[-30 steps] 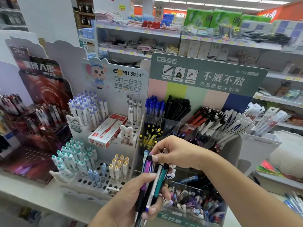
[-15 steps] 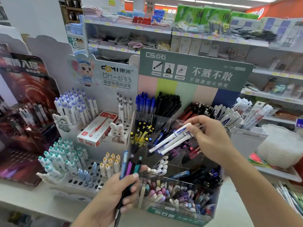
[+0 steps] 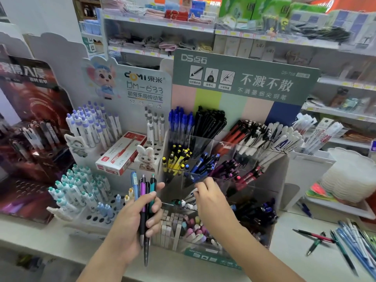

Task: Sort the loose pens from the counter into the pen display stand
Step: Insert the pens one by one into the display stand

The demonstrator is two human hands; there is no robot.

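Note:
My left hand [image 3: 136, 218] grips a bunch of pens [image 3: 144, 192], blue, purple, black and teal, upright in front of the clear tiered pen display stand [image 3: 256, 192]. My right hand [image 3: 212, 200] hovers over a lower middle compartment of the stand. Its fingers curl beside some white pens [image 3: 190, 197], and I cannot tell whether they hold one. The stand's compartments hold blue, black, yellow, red and white pens. Several loose pens [image 3: 350, 239] lie on the counter at the right, with a red-and-black pen [image 3: 314, 235] apart from the pile.
A white DOMI stand [image 3: 142, 88] with a red box [image 3: 120, 154] on it stands left of the clear stand. A dark red stand [image 3: 30, 123] is at the far left. Stacked white trays [image 3: 345, 180] sit at the right. Store shelves [image 3: 223, 31] run behind.
My right hand carried white pens toward the stand's right side, then came down to the lower middle compartment. My left hand's bunch has fewer pens and stays upright.

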